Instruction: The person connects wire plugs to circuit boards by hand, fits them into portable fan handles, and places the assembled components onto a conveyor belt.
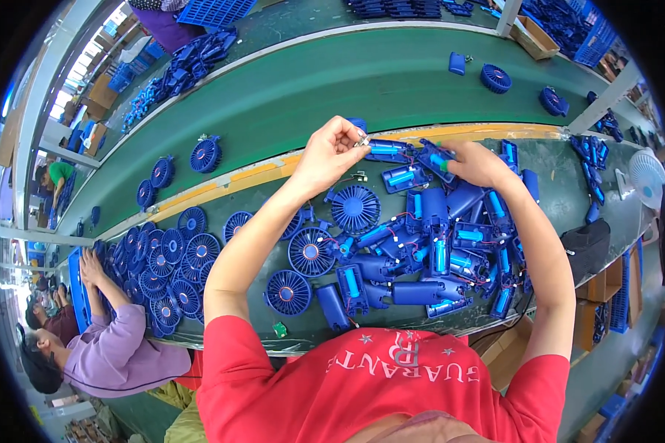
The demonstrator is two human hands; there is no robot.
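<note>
My left hand (324, 159) is closed in a pinch on a small circuit board (363, 140), just above the near edge of the belt. To its right, my right hand (482, 164), with green covers on its fingertips, grips a blue fan handle shell (426, 156) with a light-blue battery cell inside. Another open handle shell (386, 150) lies between the hands. Below them spreads a heap of blue handle shells (420, 292), many with battery cells and thin wires. Round blue fan heads (355, 209) lie left of the heap.
A green conveyor belt (288, 103) runs beyond the worktable, carrying several fan heads (205, 154). At the left, a co-worker in a purple top (125, 354) reaches to a blue crate (80, 295). A black pouch (588, 249) and a white fan (646, 179) stand right. A green circuit board (280, 329) lies near the front edge.
</note>
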